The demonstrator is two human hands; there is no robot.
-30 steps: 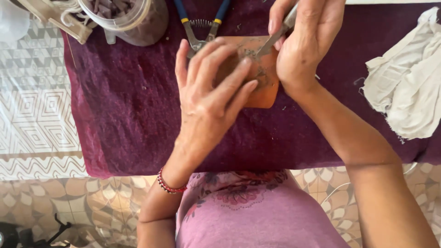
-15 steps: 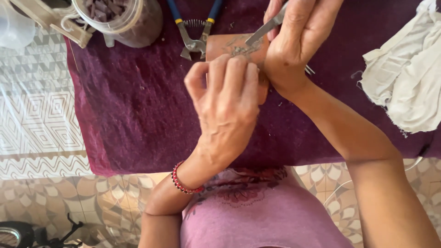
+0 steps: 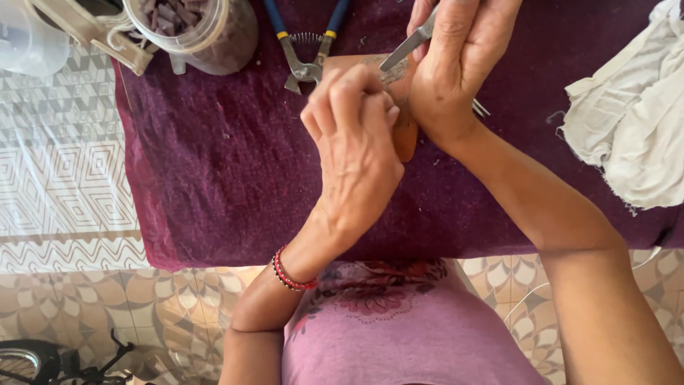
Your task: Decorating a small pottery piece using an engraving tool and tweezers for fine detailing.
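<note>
Right hand (image 3: 456,64): fingers are closed around a slim metal tool (image 3: 405,51), its shaft angled down and to the left, tip meeting the far edge of a brown wooden block (image 3: 406,132). Whether the tip bears on something small there cannot be told.

Left hand (image 3: 356,142): fingers are curled narrow and bunched together over the block, fingertips pressing at its far end just beside the tool tip. What they pinch, if anything, is hidden. The hand covers most of the block; only its right edge and far rim show. A red beaded bracelet (image 3: 291,274) sits at the left wrist.

The block lies on a dark purple cloth (image 3: 214,164) that covers the surface, toward the far middle of it. Pliers with blue handles (image 3: 306,43) lie just beyond the block, jaws touching or nearly touching its far left corner. A clear jar of dark pieces (image 3: 192,28) stands at the far left. Crumpled white fabric (image 3: 634,121) lies at the right edge. A patterned tile floor (image 3: 64,192) shows to the left and near side.
</note>
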